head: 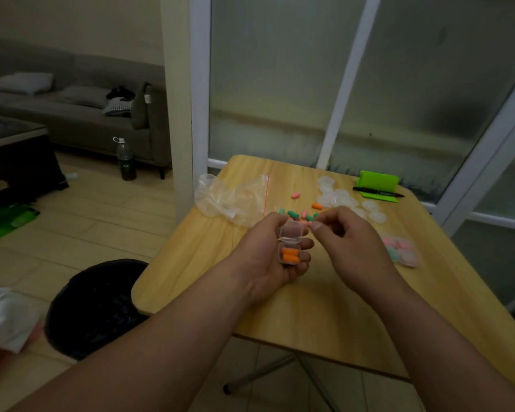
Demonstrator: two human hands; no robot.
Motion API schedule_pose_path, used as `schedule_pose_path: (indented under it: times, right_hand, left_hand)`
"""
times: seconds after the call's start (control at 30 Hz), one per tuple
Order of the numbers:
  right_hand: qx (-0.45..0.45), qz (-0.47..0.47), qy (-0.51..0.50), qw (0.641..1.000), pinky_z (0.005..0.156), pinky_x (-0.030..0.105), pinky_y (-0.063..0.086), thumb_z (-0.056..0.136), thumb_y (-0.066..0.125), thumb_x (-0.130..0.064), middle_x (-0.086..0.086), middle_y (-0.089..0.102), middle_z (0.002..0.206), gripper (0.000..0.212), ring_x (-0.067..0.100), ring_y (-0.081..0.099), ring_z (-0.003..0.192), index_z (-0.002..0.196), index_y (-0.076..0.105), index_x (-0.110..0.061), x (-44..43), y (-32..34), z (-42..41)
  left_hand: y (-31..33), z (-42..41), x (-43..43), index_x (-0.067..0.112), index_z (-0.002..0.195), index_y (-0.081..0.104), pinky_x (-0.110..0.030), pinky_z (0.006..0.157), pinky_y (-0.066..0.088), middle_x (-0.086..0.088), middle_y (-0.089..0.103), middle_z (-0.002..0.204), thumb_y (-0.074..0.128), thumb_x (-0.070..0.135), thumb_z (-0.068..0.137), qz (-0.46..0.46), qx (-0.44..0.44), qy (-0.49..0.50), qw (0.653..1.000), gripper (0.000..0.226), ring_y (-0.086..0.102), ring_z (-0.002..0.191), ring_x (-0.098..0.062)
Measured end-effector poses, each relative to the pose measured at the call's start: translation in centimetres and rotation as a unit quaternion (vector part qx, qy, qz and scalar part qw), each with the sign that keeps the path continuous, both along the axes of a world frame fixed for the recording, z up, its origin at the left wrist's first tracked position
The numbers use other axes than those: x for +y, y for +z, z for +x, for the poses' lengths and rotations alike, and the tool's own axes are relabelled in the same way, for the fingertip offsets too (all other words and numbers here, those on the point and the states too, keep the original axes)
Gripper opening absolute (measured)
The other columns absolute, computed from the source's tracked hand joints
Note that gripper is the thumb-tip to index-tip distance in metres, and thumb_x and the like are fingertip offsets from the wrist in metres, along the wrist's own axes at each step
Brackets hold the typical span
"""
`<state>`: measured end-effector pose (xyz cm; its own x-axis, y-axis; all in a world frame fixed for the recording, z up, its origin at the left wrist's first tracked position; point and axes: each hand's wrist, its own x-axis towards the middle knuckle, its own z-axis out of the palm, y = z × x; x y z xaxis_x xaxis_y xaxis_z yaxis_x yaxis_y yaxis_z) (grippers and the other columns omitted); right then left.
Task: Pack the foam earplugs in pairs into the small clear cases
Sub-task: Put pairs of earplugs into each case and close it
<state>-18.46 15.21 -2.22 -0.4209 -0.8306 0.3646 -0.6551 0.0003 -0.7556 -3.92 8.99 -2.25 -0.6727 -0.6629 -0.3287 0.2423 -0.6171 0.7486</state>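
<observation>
Bare wooden table (324, 307) — near edge

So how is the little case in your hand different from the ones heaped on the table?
The held case sits in the left hand, lid open; the heaped cases lie loose on the table. The held case contains two orange earplugs; the heaped cases look empty. All are small and clear.

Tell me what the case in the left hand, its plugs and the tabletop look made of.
Case: clear rigid plastic, glossy; contents show through it, lid keeps its shape. Orange plugs: matte, rounded, no shine; probably foam. Tabletop: pale wood grain, smooth with slight sheen; solid wood or laminate, cannot tell.
</observation>
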Motion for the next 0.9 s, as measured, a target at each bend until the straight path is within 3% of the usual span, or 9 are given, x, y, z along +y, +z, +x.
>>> schedule_pose_path:
  times: [0.07, 0.2, 0.3, 0.4, 0.47, 0.57, 0.67, 0.77, 0.9]
  right_hand:
    - [-0.009, 0.016, 0.011, 1.0, 0.076, 0.021, 0.047, 0.102, 0.064, -0.031, -0.012, 0.071, 0.102, 0.014, 0.0, 0.065, 0.095, 0.114, 0.072, -0.03, 0.0, 0.0, 0.0]
    - [0.045, 0.035, 0.075, 0.996, 0.079, 0.004, 0.041, 0.106, 0.057, -0.031, -0.023, 0.065, 0.113, 0.027, -0.01, 0.058, 0.104, 0.128, 0.072, -0.034, 0.5, 0.1, 1.2]
    - [0.089, 0.017, 0.093, 0.992, 0.084, 0.015, 0.043, 0.102, 0.061, -0.035, -0.023, 0.063, 0.11, 0.021, -0.005, 0.056, 0.107, 0.119, 0.074, -0.037, 1.0, 0.1, 1.9]
    - [0.142, 0.018, 0.114, 0.983, 0.09, 0.028, 0.048, 0.096, 0.072, -0.038, -0.02, 0.065, 0.106, 0.013, 0.0, 0.056, 0.106, 0.109, 0.072, -0.039, 1.5, -0.1, 2.5]
    - [0.174, 0.036, 0.118, 0.977, 0.089, 0.029, 0.05, 0.094, 0.074, -0.037, -0.019, 0.063, 0.106, 0.013, 0.0, 0.056, 0.103, 0.105, 0.066, -0.039, 1.7, -0.3, 3.0]
    - [0.186, 0.041, 0.11, 0.976, 0.079, 0.022, 0.048, 0.095, 0.074, -0.037, -0.018, 0.06, 0.102, 0.017, 0.0, 0.055, 0.097, 0.099, 0.057, -0.039, 1.6, -0.4, 3.2]
    - [0.141, 0.024, 0.103, 0.984, 0.07, 0.009, 0.045, 0.096, 0.075, -0.033, -0.018, 0.064, 0.103, 0.02, -0.007, 0.06, 0.095, 0.103, 0.056, -0.035, 1.8, -0.2, 2.8]
    - [0.097, 0.025, 0.104, 0.99, 0.07, 0.003, 0.045, 0.098, 0.075, -0.024, -0.019, 0.065, 0.112, 0.024, -0.02, 0.06, 0.096, 0.108, 0.055, -0.032, 2.0, -0.1, 2.1]
    - [0.12, 0.044, 0.095, 0.987, 0.078, 0.001, 0.043, 0.094, 0.076, -0.023, -0.016, 0.062, 0.126, 0.037, -0.022, 0.056, 0.104, 0.123, 0.056, -0.033, 2.0, -0.8, 1.4]
  left_hand:
    - [0.0, 0.0, 0.0, 0.01, 0.121, 0.06, -0.028, 0.057, 0.039, -0.01, 0.054, 0.082, 0.042, 0.04, 0.103, 0.001, -0.001, -0.005, 1.0, 0.039, 0.045, 0.062, -0.017]
    - [-0.3, 0.1, -0.5, 0.0, 0.138, 0.061, -0.03, 0.058, 0.05, -0.013, 0.061, 0.091, 0.041, 0.057, 0.105, 0.01, -0.01, 0.004, 1.0, 0.069, 0.055, 0.064, -0.02]
    - [0.1, 0.5, -0.4, 0.0, 0.137, 0.062, -0.03, 0.063, 0.05, -0.009, 0.066, 0.079, 0.038, 0.058, 0.107, 0.016, -0.008, 0.012, 1.0, 0.069, 0.059, 0.063, -0.017]
    - [0.4, 0.7, -0.7, 0.0, 0.134, 0.06, -0.031, 0.066, 0.051, -0.016, 0.068, 0.104, 0.04, 0.056, 0.107, 0.021, 0.002, 0.022, 1.0, 0.066, 0.063, 0.065, -0.018]
    - [0.4, 0.8, -0.9, 0.0, 0.133, 0.056, -0.033, 0.069, 0.048, -0.019, 0.068, 0.101, 0.044, 0.055, 0.106, 0.016, 0.004, 0.022, 1.0, 0.063, 0.059, 0.07, -0.022]
    - [0.1, 0.5, -0.8, -0.003, 0.14, 0.049, -0.036, 0.072, 0.05, -0.019, 0.064, 0.09, 0.045, 0.042, 0.106, 0.012, 0.017, 0.021, 1.0, 0.056, 0.057, 0.076, -0.026]
    - [-0.2, 0.7, -0.7, -0.006, 0.142, 0.05, -0.035, 0.07, 0.057, -0.021, 0.065, 0.099, 0.043, 0.02, 0.097, 0.002, 0.042, -0.005, 0.999, 0.052, 0.062, 0.083, -0.028]
    - [-0.7, 0.8, -0.4, -0.001, 0.14, 0.058, -0.035, 0.08, 0.063, -0.031, 0.065, 0.124, 0.049, 0.006, 0.094, -0.049, 0.031, -0.056, 0.997, 0.047, 0.063, 0.107, -0.031]
    - [-1.3, 0.4, -0.3, -0.007, 0.133, 0.061, -0.035, 0.081, 0.063, -0.033, 0.066, 0.128, 0.053, 0.0, 0.101, -0.071, 0.001, -0.038, 0.997, 0.033, 0.07, 0.105, -0.032]
